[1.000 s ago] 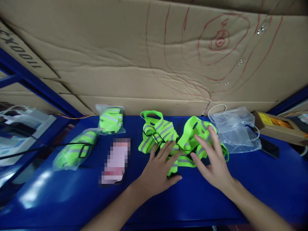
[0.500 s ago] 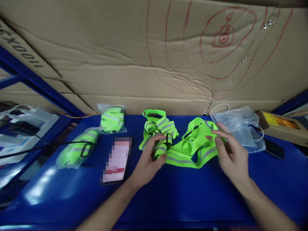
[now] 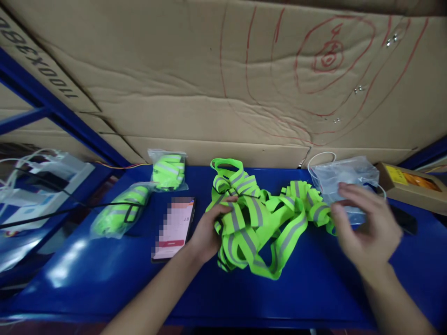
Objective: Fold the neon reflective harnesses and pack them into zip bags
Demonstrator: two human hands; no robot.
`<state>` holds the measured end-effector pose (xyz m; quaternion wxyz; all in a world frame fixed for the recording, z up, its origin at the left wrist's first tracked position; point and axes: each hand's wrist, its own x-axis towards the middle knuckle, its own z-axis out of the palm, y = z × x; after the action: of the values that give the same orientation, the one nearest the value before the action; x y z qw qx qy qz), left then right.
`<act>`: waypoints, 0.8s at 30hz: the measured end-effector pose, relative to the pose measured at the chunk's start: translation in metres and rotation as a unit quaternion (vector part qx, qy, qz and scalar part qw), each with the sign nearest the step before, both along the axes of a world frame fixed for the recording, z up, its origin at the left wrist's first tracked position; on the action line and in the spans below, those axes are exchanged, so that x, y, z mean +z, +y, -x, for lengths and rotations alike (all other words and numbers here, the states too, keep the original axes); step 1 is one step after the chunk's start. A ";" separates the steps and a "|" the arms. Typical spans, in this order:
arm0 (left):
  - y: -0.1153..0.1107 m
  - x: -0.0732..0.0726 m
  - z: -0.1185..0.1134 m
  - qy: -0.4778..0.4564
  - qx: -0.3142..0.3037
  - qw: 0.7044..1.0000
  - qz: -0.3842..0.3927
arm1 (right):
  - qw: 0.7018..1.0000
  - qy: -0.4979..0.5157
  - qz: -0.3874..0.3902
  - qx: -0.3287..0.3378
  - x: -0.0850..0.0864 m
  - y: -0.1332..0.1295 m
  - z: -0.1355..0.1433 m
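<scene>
I count one left hand point(image 3: 206, 232), one right hand point(image 3: 372, 230), two strap-filled bags point(image 3: 120, 211) point(image 3: 169, 172), one clear bag point(image 3: 354, 172), one lit phone point(image 3: 174, 228), one brown box point(image 3: 407, 195), one dark flat object point(image 3: 405, 222), and loose green straps point(image 3: 249, 239) too tangled for me to number.

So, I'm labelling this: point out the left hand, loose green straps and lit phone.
Left hand point(image 3: 208, 232): head view, back of the hand.
Loose green straps point(image 3: 262, 223): head view, pile's middle.
Lit phone point(image 3: 175, 229): head view, screen.

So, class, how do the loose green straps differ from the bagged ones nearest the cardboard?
The loose straps are uncovered; the bagged straps sit in clear plastic. The loose straps sprawl in loops, while the bagged straps are packed compactly. Both are bright green with greyish stripes.
</scene>
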<state>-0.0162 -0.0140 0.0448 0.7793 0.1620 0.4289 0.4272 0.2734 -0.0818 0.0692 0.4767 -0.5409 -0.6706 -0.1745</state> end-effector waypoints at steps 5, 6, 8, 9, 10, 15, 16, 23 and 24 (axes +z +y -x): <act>-0.017 -0.010 -0.010 -0.018 -0.201 0.979 -0.009 | 0.922 -0.104 0.200 0.316 -0.024 -0.008 0.044; -0.020 -0.012 -0.012 -0.018 -0.226 0.974 -0.009 | 0.908 -0.084 0.227 0.342 -0.029 -0.009 0.049; -0.023 -0.016 -0.016 -0.001 -0.267 0.963 -0.014 | 0.891 -0.005 0.275 0.361 -0.033 -0.010 0.053; -0.024 -0.016 -0.017 0.015 -0.287 0.957 -0.032 | 0.887 0.041 0.295 0.354 -0.034 -0.010 0.052; -0.024 -0.017 -0.017 0.037 -0.307 0.949 -0.066 | 0.884 0.083 0.313 0.338 -0.033 -0.010 0.051; -0.018 -0.018 -0.006 0.286 -0.252 0.831 -0.406 | 0.850 0.244 0.408 0.229 -0.024 -0.008 0.044; -0.017 -0.018 -0.003 0.333 -0.200 0.795 -0.466 | 0.834 0.267 0.432 0.216 -0.024 -0.007 0.045; -0.021 -0.011 0.004 0.289 -0.241 0.647 -0.663 | 0.639 0.521 0.527 0.208 -0.040 0.001 0.059; -0.020 -0.012 0.003 0.281 -0.262 0.652 -0.653 | 0.612 0.546 0.535 0.204 -0.042 0.002 0.060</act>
<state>-0.0191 -0.0339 0.0331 0.3942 0.8472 0.1771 0.3091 0.2136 -0.0801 0.0277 0.4044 -0.5440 -0.3535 0.6446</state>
